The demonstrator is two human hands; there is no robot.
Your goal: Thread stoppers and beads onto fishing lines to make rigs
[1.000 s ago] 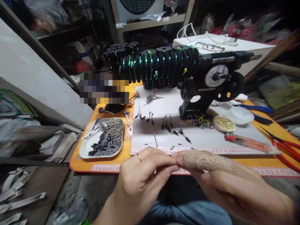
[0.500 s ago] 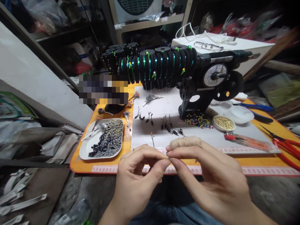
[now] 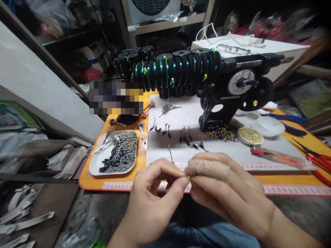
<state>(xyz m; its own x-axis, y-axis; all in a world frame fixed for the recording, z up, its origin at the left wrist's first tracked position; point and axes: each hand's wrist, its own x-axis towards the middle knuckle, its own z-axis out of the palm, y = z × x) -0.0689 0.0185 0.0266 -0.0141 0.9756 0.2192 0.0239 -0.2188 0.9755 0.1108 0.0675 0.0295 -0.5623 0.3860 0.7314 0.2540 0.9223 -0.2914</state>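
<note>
My left hand is closed in a pinch, thumb against forefinger, over the table's front edge. Its fingertips meet those of my right hand, which is closed too. A tiny, faintly golden speck shows where they touch; what it is cannot be made out. Beige finger tape wraps one finger of my right hand. Just beyond the fingertips, a thin stick-like piece with an orange tip lies on the white sheet. Small dark pieces on fine lines lie farther back, below the black spools.
On the left stands a white tray of grey and black pieces. To the right are colourful beads, a dish of gold-coloured bits, a red-ended cutter and red-handled scissors. A black geared machine rises behind.
My right hand has turned so that its taped finger now lies across the front near the pinch, and its thumb is tucked lower. My left hand keeps its pinch. The view has shifted slightly.
</note>
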